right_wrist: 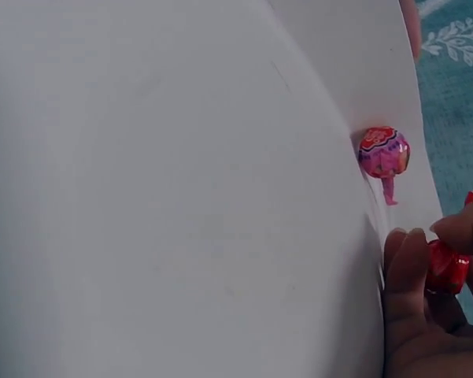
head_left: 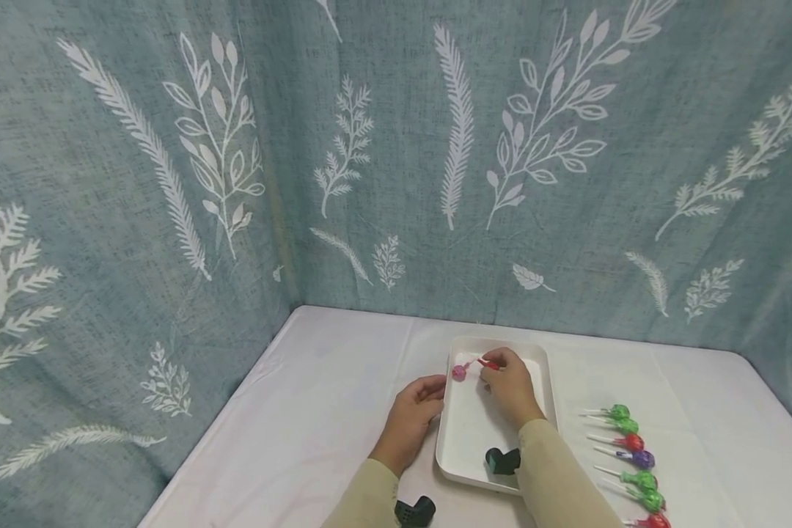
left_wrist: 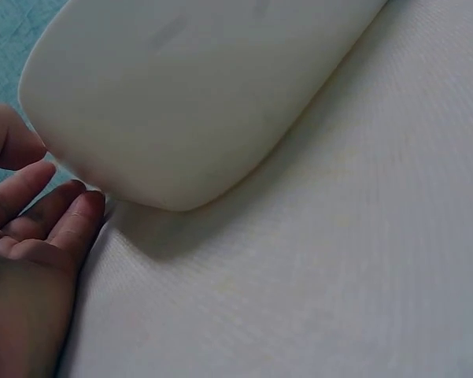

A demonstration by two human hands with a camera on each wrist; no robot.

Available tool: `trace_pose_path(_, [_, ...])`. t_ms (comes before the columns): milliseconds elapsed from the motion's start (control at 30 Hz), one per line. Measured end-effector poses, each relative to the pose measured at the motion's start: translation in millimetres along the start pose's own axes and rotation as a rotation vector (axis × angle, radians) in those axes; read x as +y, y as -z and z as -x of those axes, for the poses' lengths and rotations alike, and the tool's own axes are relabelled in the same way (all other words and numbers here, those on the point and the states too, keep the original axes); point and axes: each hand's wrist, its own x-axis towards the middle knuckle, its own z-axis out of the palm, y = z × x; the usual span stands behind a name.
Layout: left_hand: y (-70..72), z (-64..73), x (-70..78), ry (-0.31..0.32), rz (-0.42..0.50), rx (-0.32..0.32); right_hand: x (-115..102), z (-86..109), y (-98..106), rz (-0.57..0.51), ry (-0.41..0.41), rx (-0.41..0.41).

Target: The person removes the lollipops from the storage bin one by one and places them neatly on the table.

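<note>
My right hand (head_left: pixel 511 385) is over the far part of a white tray (head_left: pixel 465 425) and pinches a red-wrapped lollipop (right_wrist: pixel 447 268) between thumb and fingers. Its white stick points up past the thumb in the right wrist view. Beside that hand, a pink-wrapped lollipop (head_left: pixel 459 373) lies in the tray's far left corner, against the wall. My left hand (head_left: pixel 412 414) is at the tray's left side, its fingertips (left_wrist: pixel 86 206) touching the outer edge and nothing else in it. The palm side of the right hand is hidden in the head view.
Right of the tray, several wrapped lollipops lie in a column on the white cloth: green ones (head_left: pixel 625 426), red ones (head_left: pixel 632 442) and a purple one (head_left: pixel 643 460). A patterned blue-green curtain (head_left: pixel 396 183) stands behind the table. Dark wrist cameras (head_left: pixel 416 511) sit at both wrists.
</note>
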Motion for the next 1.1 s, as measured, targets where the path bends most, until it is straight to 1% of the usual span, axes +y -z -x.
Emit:
trace_pose_path(133, [-1.1,1.3,0.3,-0.003,0.004,-0.006,-5.2,2.2,3.2,0.03,-0.005,0.03])
trace_pose_path(333, [-1.1,1.2,-1.2,-0.014,0.004,-0.021,-17.7,5.7,8.8,0.059,0.044,0.067])
trace_pose_path(467, [-0.4,0.7,-3.3,-0.019,0.005,-0.016,-23.9,9.1,12.5,0.083,0.067,0.052])
trace_pose_path(767, [0.6,-0.8,-6.6,-0.017,0.021,-0.01,-28.4,17.4,22.6,0.163,0.106,0.006])
trace_pose_path(967, [0.4,-1.6,-5.3,-0.019,0.024,-0.014,-31.3,24.3,35.6,0.174,0.122,-0.01])
trace_pose_path(1100, [-0.1,-2.8,-4.2,-0.022,0.015,-0.012,-31.4,27.8,42.7,0.178,0.115,-0.01])
